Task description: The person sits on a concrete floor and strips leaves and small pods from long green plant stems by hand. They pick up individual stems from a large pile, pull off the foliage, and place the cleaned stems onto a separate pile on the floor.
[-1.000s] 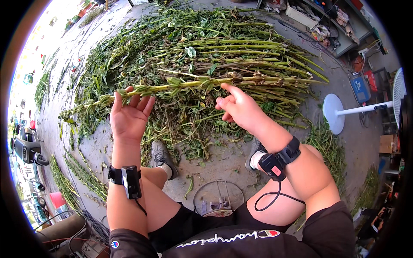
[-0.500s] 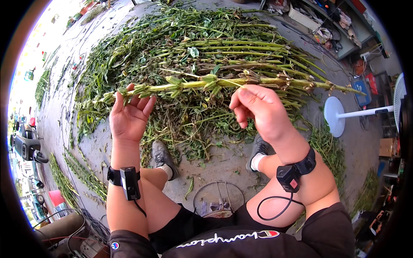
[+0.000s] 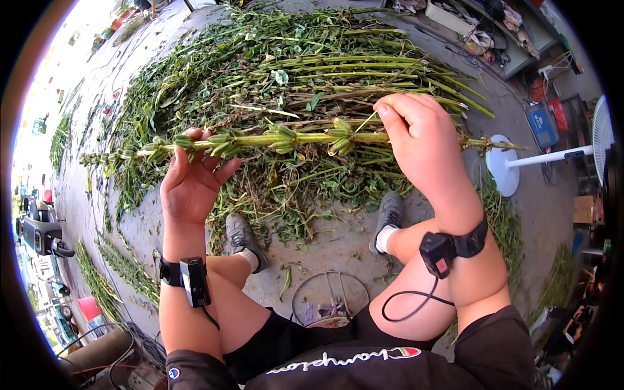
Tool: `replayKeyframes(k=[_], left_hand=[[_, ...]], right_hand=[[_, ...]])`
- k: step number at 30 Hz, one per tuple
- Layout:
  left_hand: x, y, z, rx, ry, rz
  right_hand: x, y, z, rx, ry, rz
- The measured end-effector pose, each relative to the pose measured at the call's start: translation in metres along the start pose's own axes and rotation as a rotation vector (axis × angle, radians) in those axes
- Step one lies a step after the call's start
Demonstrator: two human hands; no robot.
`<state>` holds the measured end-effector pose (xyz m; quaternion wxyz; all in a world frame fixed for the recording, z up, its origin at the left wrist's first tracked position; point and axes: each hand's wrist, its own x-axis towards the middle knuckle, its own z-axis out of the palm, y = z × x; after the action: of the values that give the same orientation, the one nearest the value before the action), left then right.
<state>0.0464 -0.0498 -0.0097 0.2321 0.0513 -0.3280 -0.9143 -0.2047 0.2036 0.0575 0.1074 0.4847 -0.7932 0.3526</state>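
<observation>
A long green sesame stalk (image 3: 312,138) with clusters of green pods lies crosswise in front of me, above a heap of plants. My left hand (image 3: 192,185) is wrapped loosely round its left part, thumb in front and fingers behind. Beyond that hand the thin podded tip sticks out to the left. My right hand (image 3: 426,140) is over the stalk's right part, covering some of it. Its thumb and forefinger pinch a thin pale leaf stem (image 3: 366,121), which slants up from beside a pod cluster. The other right fingers are curled and partly hidden.
The heap of cut plants (image 3: 195,78) covers the floor ahead of my shoes. A white fan (image 3: 552,156) with a round base stands at right, near a blue box (image 3: 541,127). More stalks (image 3: 127,263) lie at left. A wire ring stand (image 3: 330,276) is between my legs.
The stalk has shifted to the left, so more of its tip extends past my left hand. My right hand has moved up and right and pinches the thin stem away from the stalk.
</observation>
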Motion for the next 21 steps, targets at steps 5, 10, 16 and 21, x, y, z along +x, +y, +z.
replayKeyframes(k=[5, 10, 16, 21], left_hand=[[0.002, -0.005, 0.017, 0.093, -0.052, -0.034], [0.003, -0.009, 0.018, 0.152, -0.013, -0.049], [0.002, -0.011, 0.020, 0.174, -0.054, -0.050], [-0.002, -0.025, 0.032, 0.234, 0.004, -0.097]], right_hand=[[0.007, 0.028, 0.012, 0.030, -0.212, 0.096], [0.007, 0.029, 0.025, 0.112, -0.295, 0.324], [0.013, 0.038, 0.047, 0.284, -0.384, 0.451], [0.015, 0.014, 0.055, 0.447, -0.534, 0.380]])
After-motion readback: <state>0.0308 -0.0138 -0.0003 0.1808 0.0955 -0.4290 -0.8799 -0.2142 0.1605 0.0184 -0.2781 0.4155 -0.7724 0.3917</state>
